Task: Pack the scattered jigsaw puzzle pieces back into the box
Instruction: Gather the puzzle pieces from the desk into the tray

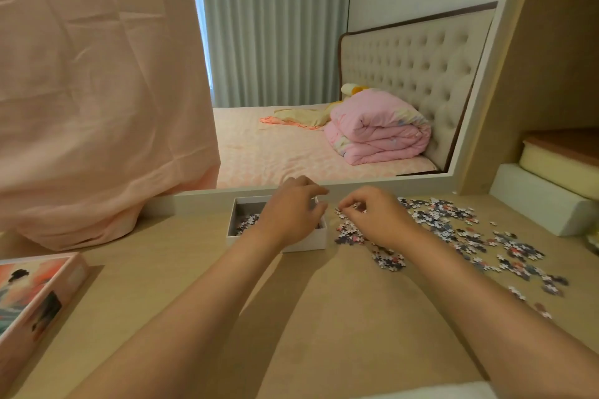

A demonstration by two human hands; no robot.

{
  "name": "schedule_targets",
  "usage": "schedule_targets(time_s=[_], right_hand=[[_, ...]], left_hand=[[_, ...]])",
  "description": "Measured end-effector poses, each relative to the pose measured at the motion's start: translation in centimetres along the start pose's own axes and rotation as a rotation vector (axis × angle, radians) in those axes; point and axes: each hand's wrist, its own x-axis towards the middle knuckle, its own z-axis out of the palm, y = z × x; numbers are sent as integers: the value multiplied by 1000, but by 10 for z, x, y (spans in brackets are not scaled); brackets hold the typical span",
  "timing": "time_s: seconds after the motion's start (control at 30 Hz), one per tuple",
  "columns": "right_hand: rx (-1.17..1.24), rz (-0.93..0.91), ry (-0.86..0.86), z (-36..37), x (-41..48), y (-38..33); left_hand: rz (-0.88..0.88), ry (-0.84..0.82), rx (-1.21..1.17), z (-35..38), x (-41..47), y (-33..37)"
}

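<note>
Inside box [317,244]: few puzzle pieces [248,221]; left hand [291,214] curled above, grip unclear; right hand [376,217] pinching piece.

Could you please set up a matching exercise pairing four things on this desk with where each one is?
Things:
1. open white cardboard box
2. loose pile of small jigsaw pieces
3. pink illustrated box lid
4. left hand

Places:
A. at the desk's near left edge
B. spread across the desk's right side
C. over the box opening
D. at the desk's middle, below the mirror

Pairs: 1-D, 2-B, 3-A, 4-C
</note>
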Motion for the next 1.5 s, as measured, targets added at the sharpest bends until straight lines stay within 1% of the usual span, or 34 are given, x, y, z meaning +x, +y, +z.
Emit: schedule_targets(time_s=[0.1,0.2,0.27,0.33,0.4,0.47,0.53,0.6,0.67,0.8,0.83,0.9,0.97,1.0,1.07,1.1,1.2,1.3,1.37,1.43,1.5], right_hand=[[-102,54,-31,-16,-8,38],[-314,126,-151,-29,-22,72],[-445,227,-267,-32,-35,91],[-463,298,-353,-31,-47,104],[-457,296,-403,-27,-55,110],[-434,242,-408,-25,-59,106],[-371,163,-405,-20,-62,97],[-241,106,-396,-18,-63,88],[-67,96,-376,-21,-64,80],[89,81,-224,-42,-78,78],[62,93,-193,-50,-83,81],[-170,138,-170,-65,-96,90],[-432,255,-220,-77,-110,103],[-497,333,-254,-80,-117,109],[-532,447,-290,-78,-127,121],[-540,466,-292,-75,-130,125],[-527,434,-301,-63,-126,125],[-447,355,-316,-48,-116,108],[-351,286,-314,-37,-110,94],[-156,232,-299,-29,-102,84],[66,194,-239,-31,-99,79]], left_hand=[[59,-45,-48,21,16,36],[113,-159,-15,53,24,66],[60,-298,106,77,25,78],[-50,-454,214,96,23,80],[-127,-553,228,103,17,78],[-87,-539,237,103,10,75],[-24,-467,223,98,2,70],[-6,-406,177,92,-7,66],[-18,-375,135,87,-14,65],[-12,-337,164,85,-19,79],[1,-337,172,86,-19,86],[17,-392,162,90,-22,104],[24,-499,177,98,-24,121],[29,-554,204,103,-25,127],[37,-616,265,113,-25,135],[43,-620,285,116,-25,137],[72,-593,266,115,-27,136],[94,-522,200,106,-31,130],[98,-477,167,99,-33,123],[99,-444,163,93,-34,115],[90,-435,142,90,-32,112]])
